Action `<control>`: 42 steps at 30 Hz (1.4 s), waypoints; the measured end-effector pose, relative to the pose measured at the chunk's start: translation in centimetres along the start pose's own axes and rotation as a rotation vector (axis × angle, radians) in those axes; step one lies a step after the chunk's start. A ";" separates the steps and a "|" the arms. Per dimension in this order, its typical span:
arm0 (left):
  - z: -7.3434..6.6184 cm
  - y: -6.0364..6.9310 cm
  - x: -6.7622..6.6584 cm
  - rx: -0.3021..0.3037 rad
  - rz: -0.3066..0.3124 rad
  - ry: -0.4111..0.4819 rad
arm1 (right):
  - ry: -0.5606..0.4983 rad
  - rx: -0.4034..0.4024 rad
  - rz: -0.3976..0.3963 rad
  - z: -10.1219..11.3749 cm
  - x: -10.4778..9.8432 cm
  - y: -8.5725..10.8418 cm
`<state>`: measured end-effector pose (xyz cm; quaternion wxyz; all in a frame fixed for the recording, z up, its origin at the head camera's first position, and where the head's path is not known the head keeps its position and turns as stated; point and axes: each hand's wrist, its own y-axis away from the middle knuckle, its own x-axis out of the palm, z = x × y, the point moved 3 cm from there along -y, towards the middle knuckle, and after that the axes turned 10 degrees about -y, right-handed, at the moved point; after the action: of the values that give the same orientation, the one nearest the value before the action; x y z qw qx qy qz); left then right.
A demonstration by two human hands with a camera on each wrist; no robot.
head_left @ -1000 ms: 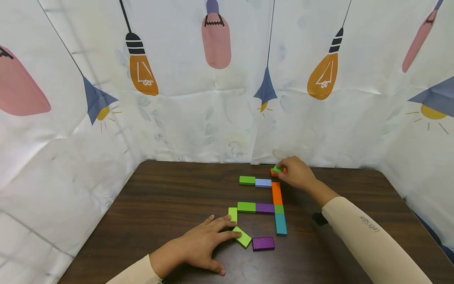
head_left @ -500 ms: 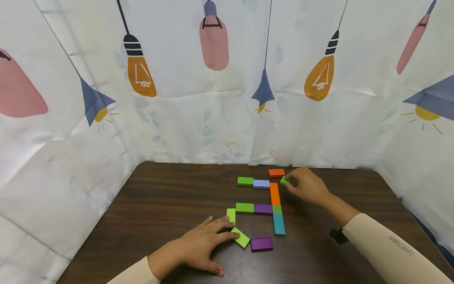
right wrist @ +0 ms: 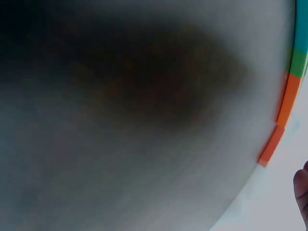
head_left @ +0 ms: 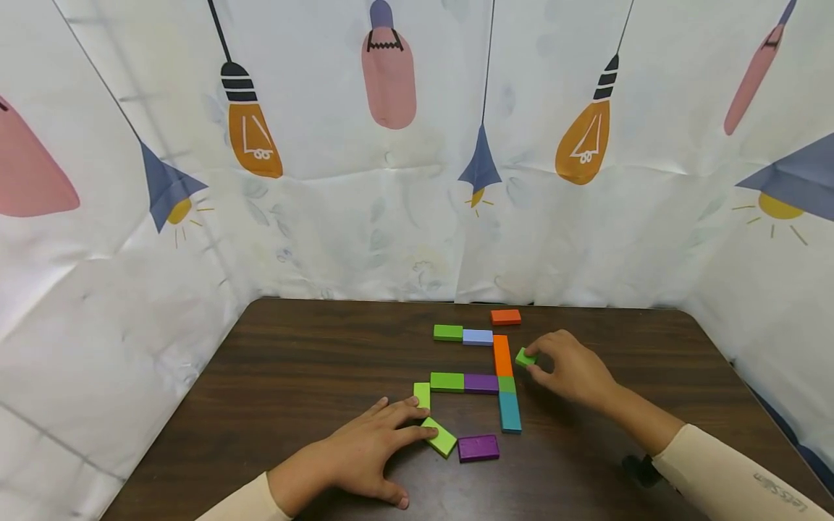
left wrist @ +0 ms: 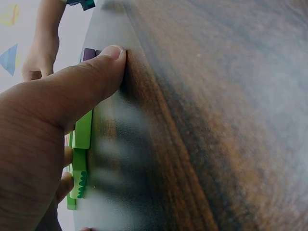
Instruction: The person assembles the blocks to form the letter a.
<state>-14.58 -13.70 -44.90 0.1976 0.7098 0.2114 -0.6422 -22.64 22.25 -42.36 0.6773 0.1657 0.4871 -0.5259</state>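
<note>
My right hand (head_left: 575, 370) pinches a small green block (head_left: 524, 357) between thumb and fingers, just right of the orange block (head_left: 502, 355). In the right wrist view only a bit of fingertip (right wrist: 301, 185) shows at the right edge; the held block is out of sight there. My left hand (head_left: 365, 452) lies with spread fingers, two fingertips touching the upright lime block (head_left: 422, 394) and the slanted lime block (head_left: 439, 438). In the left wrist view its thumb (left wrist: 91, 79) reaches out by the tabletop, with green blocks (left wrist: 83, 130) partly behind the hand.
A row joins a green block (head_left: 447, 382), a purple block (head_left: 481, 383), a small green one (head_left: 507, 385) and a teal block (head_left: 510, 413). Another purple block (head_left: 478, 448) lies nearest. Farther back sit a green block (head_left: 448, 333), a light blue block (head_left: 478, 337) and a red-orange block (head_left: 505, 317).
My right hand has lifted the small green block off the red-orange block and carried it toward me and slightly right. The left hand stays where it was. The view has shifted slightly.
</note>
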 end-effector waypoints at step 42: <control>0.0 -0.1 -0.2 -0.001 0.005 0.001 | -0.133 -0.217 0.143 5.9 1.6 7.1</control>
<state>-14.61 -13.66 -44.73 0.1994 0.7107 0.2098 -0.6412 -13.58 19.79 -42.98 0.7579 0.0907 0.4818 -0.4303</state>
